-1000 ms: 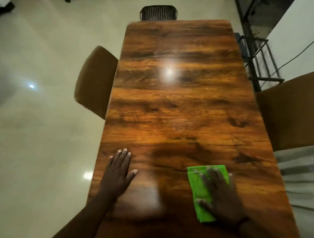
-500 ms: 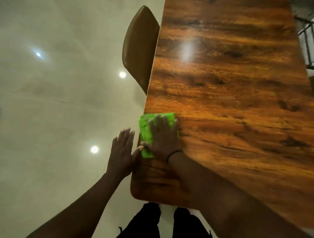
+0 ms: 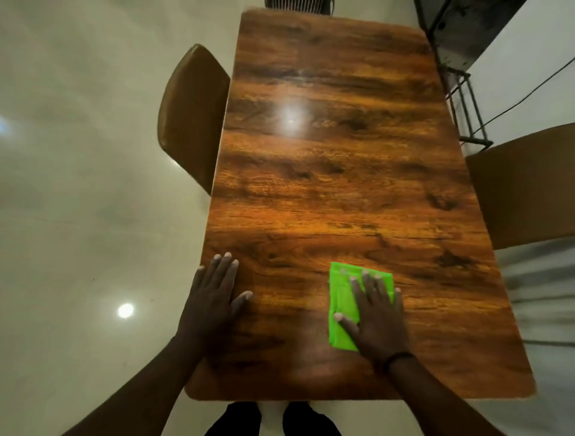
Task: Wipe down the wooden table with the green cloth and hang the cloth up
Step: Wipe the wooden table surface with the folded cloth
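A folded bright green cloth [image 3: 342, 295] lies flat on the glossy wooden table [image 3: 336, 174], near its front edge and a little right of the middle. My right hand [image 3: 378, 314] presses down on the cloth with straight, spread fingers and covers its right half. My left hand [image 3: 213, 295] rests flat on the table's front left edge, fingers straight, thumb out, holding nothing. The two hands are well apart.
A brown chair [image 3: 189, 118] is pushed against the table's left side and another brown chair [image 3: 525, 186] stands on the right. A dark chair back [image 3: 295, 3] shows at the far end. A metal rack [image 3: 460, 93] stands at the back right.
My right hand has slid the cloth from the table's left edge back toward the right of the middle. My left hand has stayed at the left edge. The view has turned back over the table.
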